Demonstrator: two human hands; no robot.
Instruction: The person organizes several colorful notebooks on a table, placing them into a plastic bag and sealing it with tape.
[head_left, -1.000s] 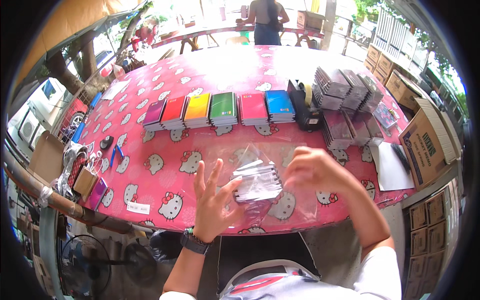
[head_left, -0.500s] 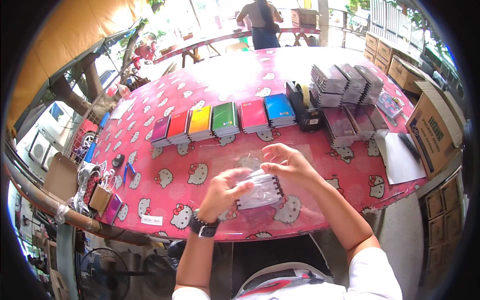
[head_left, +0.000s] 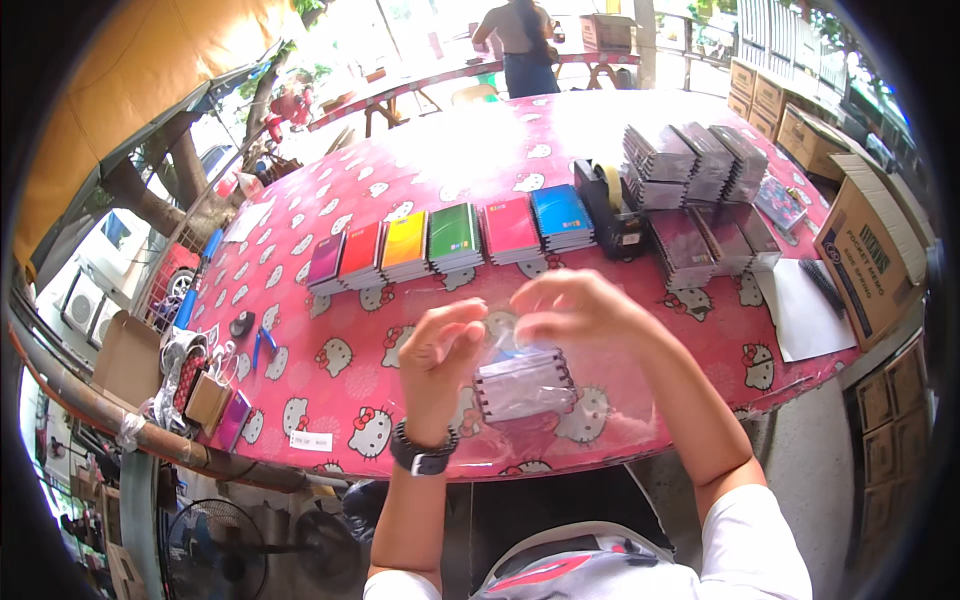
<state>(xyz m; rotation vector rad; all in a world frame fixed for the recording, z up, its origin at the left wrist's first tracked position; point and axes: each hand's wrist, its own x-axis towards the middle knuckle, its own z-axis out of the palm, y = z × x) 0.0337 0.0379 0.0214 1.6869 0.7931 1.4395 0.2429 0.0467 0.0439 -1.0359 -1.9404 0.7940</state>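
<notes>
A clear-wrapped pack of spiral notebooks [head_left: 525,388] lies on the pink patterned table cover [head_left: 330,400] in front of me, pale side up with dark coils along its sides. My left hand [head_left: 440,350], with a dark watch on its wrist, hovers at the pack's upper left. Its fingers are bent, thumb and fingertips apart. Above the pack's upper right, my right hand [head_left: 575,308] is curved, its thumb away from the fingers and slightly blurred. Clear plastic glints between the hands; whether either touches it is hard to see.
Behind lie notebook stacks in purple [head_left: 326,260], red, yellow, green, pink and blue. A black tape dispenser [head_left: 612,215] stands beside several wrapped notebook piles [head_left: 690,170]. Right: white paper [head_left: 800,320], an open carton [head_left: 870,250]. Left: blue-handled tool [head_left: 262,345], cables. A person [head_left: 525,50] stands far off.
Both hands have lifted off the pack: the left moved left and up, its fingers leaving the pack, and the right rose slightly. The pack now lies uncovered between them.
</notes>
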